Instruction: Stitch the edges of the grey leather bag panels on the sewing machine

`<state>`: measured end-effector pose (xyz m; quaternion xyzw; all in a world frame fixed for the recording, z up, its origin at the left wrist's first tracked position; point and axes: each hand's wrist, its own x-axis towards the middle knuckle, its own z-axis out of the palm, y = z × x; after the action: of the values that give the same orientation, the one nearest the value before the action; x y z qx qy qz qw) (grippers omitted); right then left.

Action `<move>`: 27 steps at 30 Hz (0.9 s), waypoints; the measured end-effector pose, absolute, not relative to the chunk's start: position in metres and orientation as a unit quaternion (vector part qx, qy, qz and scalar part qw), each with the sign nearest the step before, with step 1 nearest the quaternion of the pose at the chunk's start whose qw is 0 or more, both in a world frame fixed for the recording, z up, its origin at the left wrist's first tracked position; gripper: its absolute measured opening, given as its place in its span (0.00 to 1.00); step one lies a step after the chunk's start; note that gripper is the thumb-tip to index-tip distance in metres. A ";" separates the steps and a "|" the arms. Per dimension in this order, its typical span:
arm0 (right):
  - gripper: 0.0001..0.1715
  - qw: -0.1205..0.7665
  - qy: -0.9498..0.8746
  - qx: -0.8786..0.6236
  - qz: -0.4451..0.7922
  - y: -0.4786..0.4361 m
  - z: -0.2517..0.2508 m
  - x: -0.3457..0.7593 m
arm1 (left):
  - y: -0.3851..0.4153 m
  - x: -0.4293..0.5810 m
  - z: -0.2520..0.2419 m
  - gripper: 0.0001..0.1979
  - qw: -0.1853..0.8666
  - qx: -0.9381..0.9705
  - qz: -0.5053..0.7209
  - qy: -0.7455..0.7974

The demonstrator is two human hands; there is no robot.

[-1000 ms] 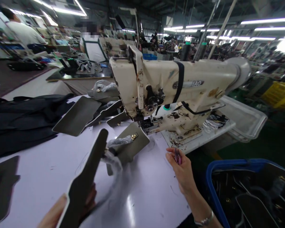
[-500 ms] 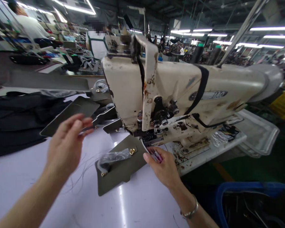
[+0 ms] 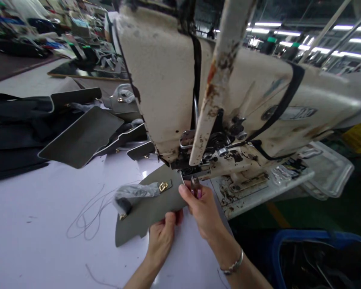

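Observation:
A grey-green flat panel (image 3: 156, 206) lies at a slant on the white table, its far end under the presser-foot area of the sewing machine (image 3: 159, 88). Gold hardware (image 3: 163, 186) and a plastic-wrapped strap (image 3: 135, 192) are fixed on its face. My left hand (image 3: 161, 239) is closed on the panel's near edge, thumb on top and fingertips hidden beneath. My right hand (image 3: 205, 208) pinches the panel's right edge close to the needle area. It also holds a small tool with metal tips and pinkish handles, apparently thread snips (image 3: 195, 184).
More grey panels (image 3: 81, 138) and black fabric pieces (image 3: 15, 128) are piled at the left. Loose thread (image 3: 87, 224) lies on the table. A blue-rimmed bin (image 3: 276, 257) stands at the lower right, and a clear plastic tray (image 3: 333, 172) sits behind the machine bed.
My left hand has come from the left, off the panel, to grip its near edge. The view has moved closer to the machine. The snips' metal tips now show in my right hand.

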<state>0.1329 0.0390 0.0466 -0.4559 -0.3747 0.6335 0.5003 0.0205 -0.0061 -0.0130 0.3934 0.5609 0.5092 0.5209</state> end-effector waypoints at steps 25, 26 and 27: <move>0.10 0.459 -0.518 -0.503 0.517 0.053 0.049 0.161 | -0.001 0.026 -0.011 0.19 0.491 0.322 0.593 0.551; 0.09 0.465 -0.496 -0.495 0.541 0.054 0.048 0.159 | -0.001 0.024 -0.008 0.20 0.519 0.300 0.597 0.534; 0.09 0.469 -0.472 -0.482 0.569 0.055 0.047 0.158 | 0.000 0.023 -0.006 0.21 0.552 0.275 0.599 0.512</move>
<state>0.1578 0.0551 0.0473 -0.4825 -0.4725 0.5691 0.4691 0.0227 -0.0003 -0.0058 0.2746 0.5119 0.5985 0.5516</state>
